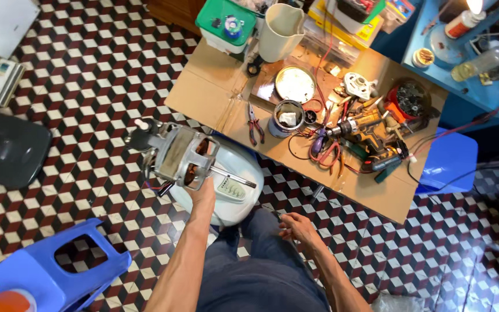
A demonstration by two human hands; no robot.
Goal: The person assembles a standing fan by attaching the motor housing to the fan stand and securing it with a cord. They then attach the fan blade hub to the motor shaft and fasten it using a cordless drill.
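Note:
My left hand (202, 193) grips a grey metal fan motor (175, 155) from below and holds it up over a white and blue fan base (235, 193). A thin steel shaft sticks out of the motor toward the right. A black knob sits at the motor's far left end. My right hand (297, 226) rests by my right knee with its fingers loosely curled, and I cannot make out anything in it. My legs in dark blue trousers fill the bottom middle.
A low cardboard-topped table (203, 92) holds red-handled pliers (255, 124), a cordless drill (360, 124), a round tin (288, 118), a cream jug (280, 24), wires and small parts. Blue plastic stools stand at lower left (47, 271) and right (450, 162). A dark pad (7, 149) lies on the patterned floor.

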